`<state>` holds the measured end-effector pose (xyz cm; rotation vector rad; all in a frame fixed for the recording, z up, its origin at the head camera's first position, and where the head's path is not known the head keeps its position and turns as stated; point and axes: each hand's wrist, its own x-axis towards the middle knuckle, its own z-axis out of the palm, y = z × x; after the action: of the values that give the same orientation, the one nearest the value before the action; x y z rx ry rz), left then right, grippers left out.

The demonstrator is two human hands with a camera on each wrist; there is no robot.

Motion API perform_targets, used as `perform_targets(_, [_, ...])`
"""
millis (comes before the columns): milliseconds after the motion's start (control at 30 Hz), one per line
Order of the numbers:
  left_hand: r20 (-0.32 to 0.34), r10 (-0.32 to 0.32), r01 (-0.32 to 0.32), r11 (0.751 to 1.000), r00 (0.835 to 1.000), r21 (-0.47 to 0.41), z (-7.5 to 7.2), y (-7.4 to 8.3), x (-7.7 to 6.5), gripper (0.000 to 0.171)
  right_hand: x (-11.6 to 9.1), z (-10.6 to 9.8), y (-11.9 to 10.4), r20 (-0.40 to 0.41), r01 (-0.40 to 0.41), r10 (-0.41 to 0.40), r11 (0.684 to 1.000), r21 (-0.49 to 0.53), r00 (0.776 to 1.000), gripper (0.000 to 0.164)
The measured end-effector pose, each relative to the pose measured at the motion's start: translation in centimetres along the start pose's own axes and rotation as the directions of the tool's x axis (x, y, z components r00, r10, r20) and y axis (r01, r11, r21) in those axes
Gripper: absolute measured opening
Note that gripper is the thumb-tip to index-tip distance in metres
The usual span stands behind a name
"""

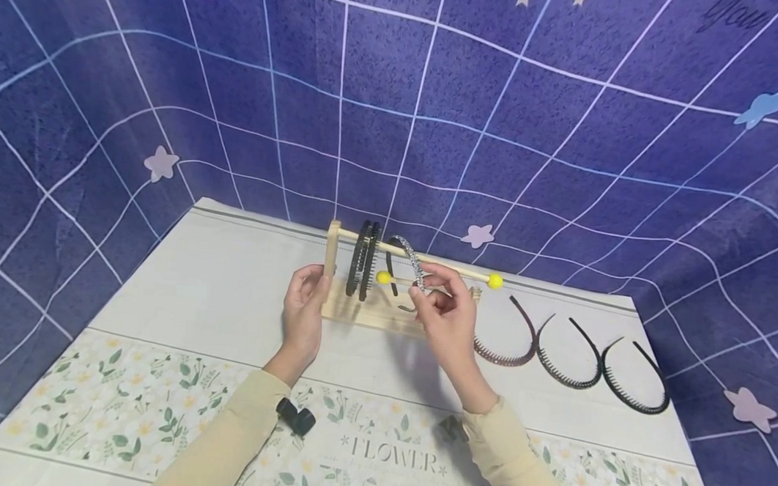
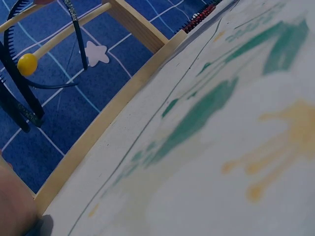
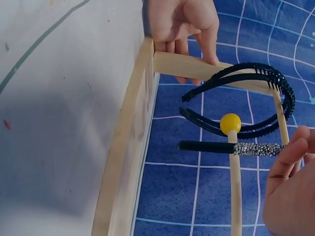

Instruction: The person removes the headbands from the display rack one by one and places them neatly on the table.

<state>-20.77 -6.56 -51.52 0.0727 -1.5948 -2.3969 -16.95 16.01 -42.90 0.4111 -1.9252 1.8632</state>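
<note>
The right hand (image 1: pixel 450 312) pinched the glittery headband (image 1: pixel 411 252) between its fingers (image 3: pixel 291 156), at three o'clock from the black headbands (image 1: pixel 369 265); the left hand (image 1: pixel 303 308) gripped the rack (image 1: pixel 332 256). Tilting might have snagged the glittery headband on the lower yellow knob (image 1: pixel 383 278).

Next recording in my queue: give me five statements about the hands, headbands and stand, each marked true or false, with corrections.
1. The right hand holds a glittery headband. True.
2. Five headbands lie loose to the right. False: three loose headbands lie there.
3. The left hand holds the wooden stand by its upright. True.
4. Dark headbands hang on the upper rod. True.
5. That rod's end ball is blue. False: a yellow ball tips it.
</note>
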Motion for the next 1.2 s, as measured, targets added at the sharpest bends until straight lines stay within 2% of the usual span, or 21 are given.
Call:
perform_targets(233, [-0.005, -0.007, 0.007, 1.000, 1.000, -0.007, 0.0, 0.0, 0.0, 0.018, -0.1, -0.3, -0.5, -0.020, 0.023, -0.023, 1.000, 0.016, 1.000, 0.039])
perform_targets(500, [-0.007, -0.014, 0.013, 1.000, 1.000, -0.006, 0.0, 0.1, -0.1, 0.019, 0.3, -1.1, -1.0, -0.083, 0.071, -0.068, 0.997, 0.034, 0.994, 0.038])
perform_targets(733, [0.002, -0.021, 0.021, 1.000, 1.000, 0.018, 0.0, 0.3, -0.1, 0.018, 0.7, -1.8, -1.9, -0.133, 0.066, -0.057, 0.995, 0.070, 0.990, 0.037])
perform_targets(1200, [-0.002, -0.027, 0.027, 0.999, 1.000, 0.020, 0.0, 0.4, -0.1, 0.018, 1.3, -3.3, -3.1, -0.177, 0.100, -0.073, 0.984, 0.145, 0.982, 0.038])
